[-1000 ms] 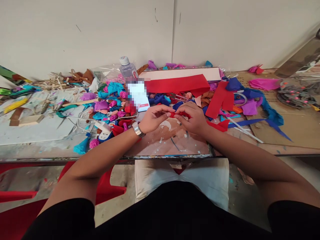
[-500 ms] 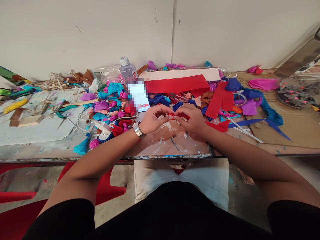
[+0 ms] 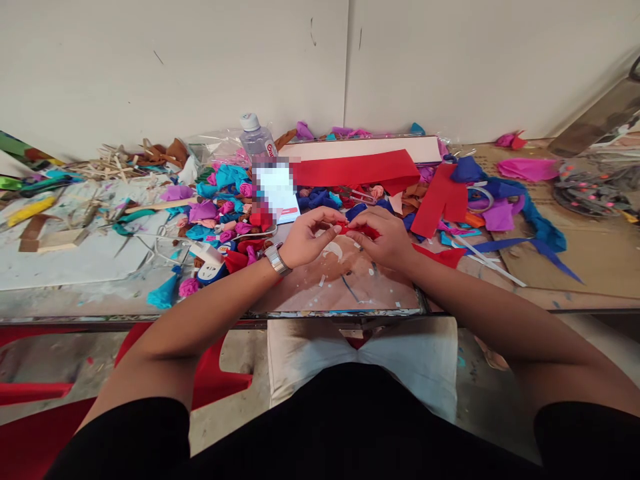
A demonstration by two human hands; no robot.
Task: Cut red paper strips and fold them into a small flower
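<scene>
Between my two hands, just above the table's front part, is a small strip of red crepe paper (image 3: pixel 345 229). My left hand (image 3: pixel 311 239), with a metal watch on the wrist, pinches its left end between thumb and fingers. The fingers of my right hand (image 3: pixel 384 239) are curled round the other part and hide much of it. Behind the hands lies a long red crepe paper band (image 3: pixel 355 168). To the right, a folded red piece (image 3: pixel 440 200) rests on the pile, and a red scrap (image 3: pixel 443 256) lies beside my right forearm.
A lit phone (image 3: pixel 280 193) leans near a plastic bottle (image 3: pixel 257 139). Crumpled paper flowers (image 3: pixel 220 210) in several colours cover the left middle. A power strip (image 3: pixel 213 267) with a white plug sits left of my wrist. Cardboard (image 3: pixel 595 247) lies at right.
Both hands stay nearly in place, their fingers shifting slightly on the red paper. The red scrap by my right forearm has moved a little to the right.
</scene>
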